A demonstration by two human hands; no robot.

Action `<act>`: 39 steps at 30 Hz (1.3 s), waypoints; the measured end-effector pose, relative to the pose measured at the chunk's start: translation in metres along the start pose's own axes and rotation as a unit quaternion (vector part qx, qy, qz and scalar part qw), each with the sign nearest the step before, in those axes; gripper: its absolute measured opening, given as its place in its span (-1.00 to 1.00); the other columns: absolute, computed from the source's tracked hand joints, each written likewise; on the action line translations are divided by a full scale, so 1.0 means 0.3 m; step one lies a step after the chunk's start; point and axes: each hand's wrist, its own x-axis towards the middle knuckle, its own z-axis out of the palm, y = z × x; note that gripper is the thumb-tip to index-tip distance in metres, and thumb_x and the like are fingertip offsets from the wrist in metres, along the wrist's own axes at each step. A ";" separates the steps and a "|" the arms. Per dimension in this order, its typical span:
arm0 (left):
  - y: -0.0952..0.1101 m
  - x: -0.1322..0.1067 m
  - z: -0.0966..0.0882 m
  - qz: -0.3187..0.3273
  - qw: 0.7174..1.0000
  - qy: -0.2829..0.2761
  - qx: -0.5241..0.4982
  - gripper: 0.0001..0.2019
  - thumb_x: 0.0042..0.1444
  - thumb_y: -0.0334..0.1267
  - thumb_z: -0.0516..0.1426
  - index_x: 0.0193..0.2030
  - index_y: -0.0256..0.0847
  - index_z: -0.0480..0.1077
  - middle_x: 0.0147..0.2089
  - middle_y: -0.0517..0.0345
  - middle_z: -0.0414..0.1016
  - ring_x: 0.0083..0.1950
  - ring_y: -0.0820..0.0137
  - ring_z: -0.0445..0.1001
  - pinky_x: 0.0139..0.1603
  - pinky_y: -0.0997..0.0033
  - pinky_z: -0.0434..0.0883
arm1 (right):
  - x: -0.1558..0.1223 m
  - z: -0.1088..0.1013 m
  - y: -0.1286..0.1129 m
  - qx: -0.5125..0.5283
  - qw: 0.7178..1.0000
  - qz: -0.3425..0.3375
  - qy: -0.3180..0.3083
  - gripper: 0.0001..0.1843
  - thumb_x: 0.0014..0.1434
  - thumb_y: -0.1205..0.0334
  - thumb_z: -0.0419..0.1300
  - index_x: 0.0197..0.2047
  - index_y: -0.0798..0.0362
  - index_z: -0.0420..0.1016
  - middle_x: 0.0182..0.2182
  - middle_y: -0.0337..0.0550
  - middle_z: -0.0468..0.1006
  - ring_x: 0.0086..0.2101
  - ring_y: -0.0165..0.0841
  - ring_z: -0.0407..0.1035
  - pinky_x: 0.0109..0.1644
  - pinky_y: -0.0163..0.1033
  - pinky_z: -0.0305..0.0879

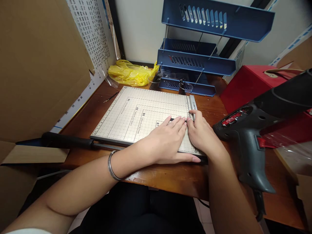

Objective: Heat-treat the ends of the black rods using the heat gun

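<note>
A paper cutter with a cream gridded board lies on the wooden table before me. My left hand lies over its right half, fingers stretched out and thumb out toward the front edge. Under those fingertips a thin black strip shows in part; its kind is hidden. Against the guide rail at the board's right end, my right hand has bent fingers, with thumb and index at the strip's end. The cutter's black-handled arm runs low along the front edge.
A heat gun stands close to my right forearm, before a red box. Behind the cutter are a yellow plastic bag, clear cups of thin black pieces and a blue tray rack. Cardboard walls the left side.
</note>
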 end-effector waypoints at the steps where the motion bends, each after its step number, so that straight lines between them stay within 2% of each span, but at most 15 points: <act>1: 0.000 0.000 0.001 0.000 1.000 0.002 0.001 0.13 0.26 0.48 -0.12 0.52 -0.67 -0.03 0.57 -0.44 -0.07 0.62 -0.05 -0.10 0.59 0.01 -0.14 | 0.001 -0.001 0.000 -0.001 1.000 0.000 0.000 -0.45 0.43 0.05 -0.16 0.35 0.13 0.18 0.26 0.35 0.38 0.26 0.12 0.31 0.27 0.24 0.25; 10: -0.002 0.001 0.007 0.001 1.000 0.017 0.009 0.14 0.24 0.49 -0.11 0.51 -0.67 -0.01 0.56 -0.44 -0.03 0.60 -0.06 -0.04 0.59 0.08 -0.12 | -0.001 0.000 0.001 -0.004 1.000 -0.013 0.007 -0.46 0.42 0.03 -0.18 0.33 0.11 0.18 0.23 0.37 0.41 0.24 0.14 0.32 0.21 0.26 0.27; 15: 0.001 -0.001 0.009 0.001 1.000 0.016 0.012 0.15 0.25 0.49 -0.11 0.51 -0.69 -0.02 0.56 -0.46 -0.07 0.61 -0.03 -0.09 0.59 0.14 -0.12 | -0.003 -0.001 0.000 -0.010 1.000 -0.005 0.006 -0.46 0.42 0.01 -0.19 0.33 0.09 0.19 0.23 0.35 0.41 0.22 0.13 0.34 0.21 0.25 0.28; 21: 0.002 -0.002 0.004 0.004 1.000 0.015 0.020 0.11 0.27 0.48 -0.14 0.51 -0.66 0.00 0.56 -0.42 -0.05 0.61 -0.04 -0.07 0.57 -0.09 -0.10 | -0.004 -0.004 -0.002 -0.007 1.000 0.000 0.001 -0.45 0.43 0.02 -0.18 0.34 0.10 0.19 0.24 0.35 0.40 0.25 0.14 0.32 0.23 0.26 0.26; 33: 0.000 -0.001 0.008 0.003 1.000 0.024 0.019 0.13 0.25 0.49 -0.12 0.51 -0.67 0.01 0.56 -0.43 -0.02 0.60 -0.06 -0.04 0.58 0.01 -0.09 | -0.004 -0.002 0.001 -0.003 1.000 -0.004 0.003 -0.45 0.43 0.01 -0.18 0.34 0.09 0.18 0.24 0.34 0.40 0.25 0.13 0.31 0.23 0.26 0.26; 39: 0.000 -0.001 0.011 0.003 0.999 0.025 0.025 0.14 0.24 0.49 -0.10 0.50 -0.69 0.02 0.55 -0.47 -0.02 0.60 -0.05 -0.04 0.58 0.14 -0.09 | -0.001 -0.002 0.003 -0.004 1.000 -0.002 0.004 -0.45 0.43 0.01 -0.18 0.34 0.09 0.19 0.24 0.34 0.40 0.26 0.13 0.31 0.23 0.26 0.26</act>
